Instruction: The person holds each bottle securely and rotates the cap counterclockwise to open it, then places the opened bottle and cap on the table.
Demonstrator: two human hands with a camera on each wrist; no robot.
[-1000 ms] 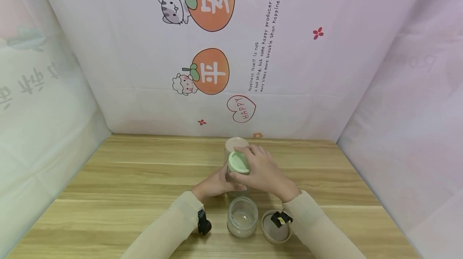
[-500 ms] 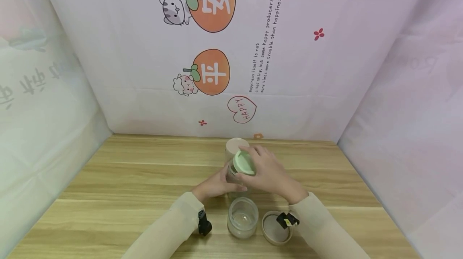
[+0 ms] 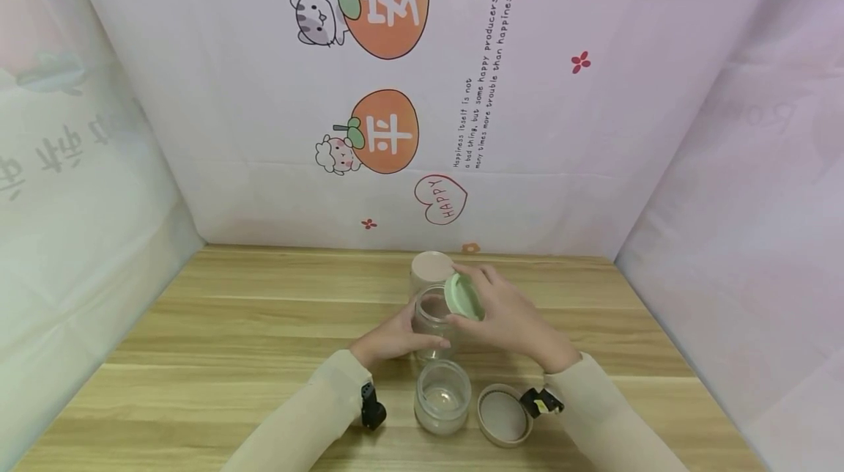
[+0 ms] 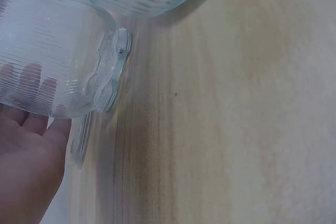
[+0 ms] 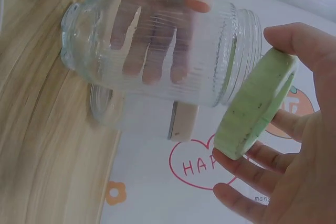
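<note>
Curling round a ribbed glass jar (image 3: 440, 329) on the bench (image 3: 264, 333), the left hand (image 3: 397, 335) grips it behind an open squat jar (image 3: 442, 400). A green lid (image 3: 464, 297) tilts at the ribbed glass jar's mouth, pinched by the right hand (image 3: 509, 316); an upturned lid (image 3: 503, 415) lies nearer.

the backdrop (image 3: 435, 76) reads "安", "平", "happy" (inside a heart (image 3: 441, 200)).

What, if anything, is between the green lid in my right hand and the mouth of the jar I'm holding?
Nothing visible. The green lid, in your right hand, is tilted beside the jar's mouth; whether they touch is hard to tell. The pale-lidded jar stands beyond, out of the way.
</note>
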